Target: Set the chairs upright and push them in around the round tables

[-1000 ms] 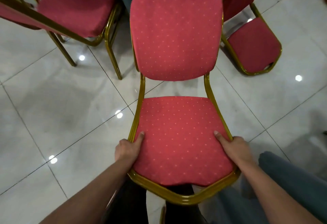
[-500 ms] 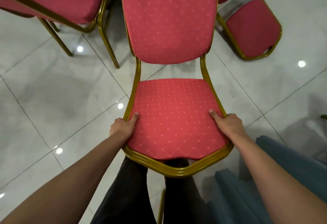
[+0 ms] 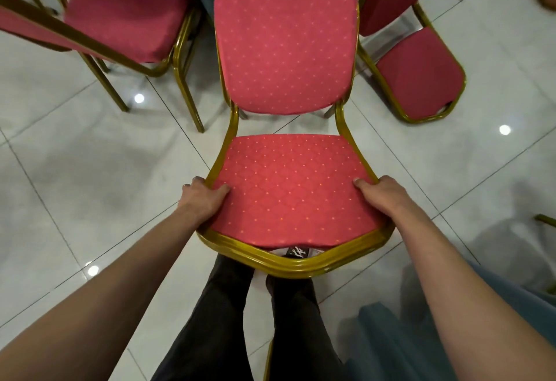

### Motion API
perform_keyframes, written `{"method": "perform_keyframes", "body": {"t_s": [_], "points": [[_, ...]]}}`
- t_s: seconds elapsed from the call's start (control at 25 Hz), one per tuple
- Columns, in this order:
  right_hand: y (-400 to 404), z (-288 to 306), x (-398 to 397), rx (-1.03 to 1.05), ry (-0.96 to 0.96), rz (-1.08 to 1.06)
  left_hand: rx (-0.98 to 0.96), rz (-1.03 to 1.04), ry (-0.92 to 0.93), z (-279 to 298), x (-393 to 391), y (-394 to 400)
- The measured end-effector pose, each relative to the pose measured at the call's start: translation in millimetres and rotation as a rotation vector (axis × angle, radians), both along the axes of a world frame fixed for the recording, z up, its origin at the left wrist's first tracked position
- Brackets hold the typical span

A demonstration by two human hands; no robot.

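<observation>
While arms reach forward, hands grip chair (image 3: 288,188) seat edges, left hand (image 3: 202,198), right hand (image 3: 379,192).

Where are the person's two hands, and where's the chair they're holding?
left hand (image 3: 202,200), head view, on the back of the hand at the seat's edge
right hand (image 3: 381,192), head view, on the back of the hand at the opposite edge
chair (image 3: 290,191), head view, on the middle of the seat cushion
</observation>
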State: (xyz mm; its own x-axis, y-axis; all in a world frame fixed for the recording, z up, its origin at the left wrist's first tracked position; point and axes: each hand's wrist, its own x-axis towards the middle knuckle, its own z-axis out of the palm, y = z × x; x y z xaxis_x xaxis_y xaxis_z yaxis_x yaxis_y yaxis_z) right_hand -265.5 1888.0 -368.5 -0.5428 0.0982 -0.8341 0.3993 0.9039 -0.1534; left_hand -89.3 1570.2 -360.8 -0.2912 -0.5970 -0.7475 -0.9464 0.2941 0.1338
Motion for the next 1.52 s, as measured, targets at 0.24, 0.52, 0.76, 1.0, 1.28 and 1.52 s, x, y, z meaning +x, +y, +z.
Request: {"method": "perform_keyframes", "body": {"t_s": [0.24,0.52,0.76,1.0,1.28,1.52], "points": [[-5,31,-26,-0.053,-0.009,0.048,0.033,-0.081,0.014,40,-22,-9],[-15,97,-40,-0.35,0.308,-0.194,0.037,0.001,0.538,123,-36,19],[-42,124,-14,-0.535,0.895,0.087,-0.379,-0.34,0.698,152,-58,53],[-52,131,-66,-0.55,0.866,0.175,-0.444,-0.272,0.73,150,-95,51],[-84,155,-128,-0.506,0.767,0.27,-0.38,-0.255,0.761,158,-152,11],[-105,166,-160,-0.481,0.691,0.294,-0.374,-0.268,0.74,160,-183,-11]]}}
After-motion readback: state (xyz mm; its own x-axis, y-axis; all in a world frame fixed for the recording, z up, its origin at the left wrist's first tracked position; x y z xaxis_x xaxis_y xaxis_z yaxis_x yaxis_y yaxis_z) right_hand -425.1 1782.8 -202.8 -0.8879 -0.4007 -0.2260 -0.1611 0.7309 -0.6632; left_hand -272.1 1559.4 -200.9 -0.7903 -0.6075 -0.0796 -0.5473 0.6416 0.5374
